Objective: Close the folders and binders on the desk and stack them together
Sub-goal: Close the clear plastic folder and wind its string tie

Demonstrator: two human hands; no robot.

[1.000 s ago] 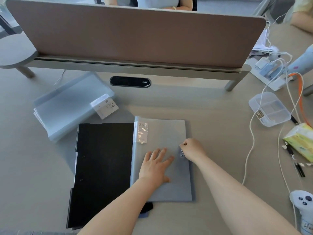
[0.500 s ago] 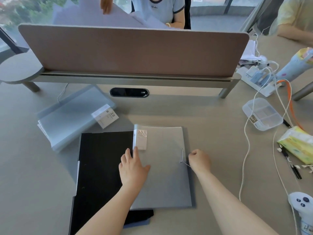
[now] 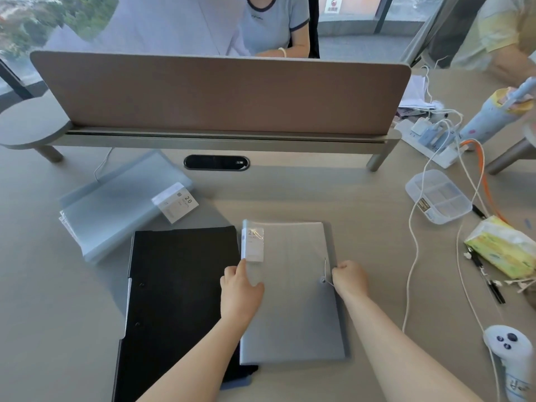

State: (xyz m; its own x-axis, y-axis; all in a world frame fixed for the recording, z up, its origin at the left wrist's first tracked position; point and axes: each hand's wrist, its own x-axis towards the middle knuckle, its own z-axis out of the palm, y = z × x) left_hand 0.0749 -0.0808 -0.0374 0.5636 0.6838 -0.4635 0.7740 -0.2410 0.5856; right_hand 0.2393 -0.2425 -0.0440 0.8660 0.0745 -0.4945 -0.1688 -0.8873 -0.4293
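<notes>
A closed grey folder [image 3: 293, 300] lies flat in front of me, with a white label near its top left corner. My left hand [image 3: 240, 288] rests on the folder's left edge, fingers reaching toward the label. My right hand [image 3: 349, 278] is closed on the thin elastic cord [image 3: 326, 271] at the folder's right edge, beside its small button. A black binder [image 3: 174, 300] lies closed to the left, partly under the grey folder. A pale blue folder [image 3: 121, 204] with a white label sits farther back left, with loose sleeves showing at its left edge.
A brown divider screen [image 3: 220, 91] on a grey rail crosses the desk behind the folders. At right are a clear plastic box [image 3: 438, 195], white cables, a power strip [image 3: 429, 140], a tissue pack [image 3: 501, 250], pens and a white controller [image 3: 513, 355]. People sit beyond the screen and at far right.
My left hand slid from the middle of the grey folder to its left edge. My right hand drew back to the folder's right edge, pulling the cord. The view tilted upward.
</notes>
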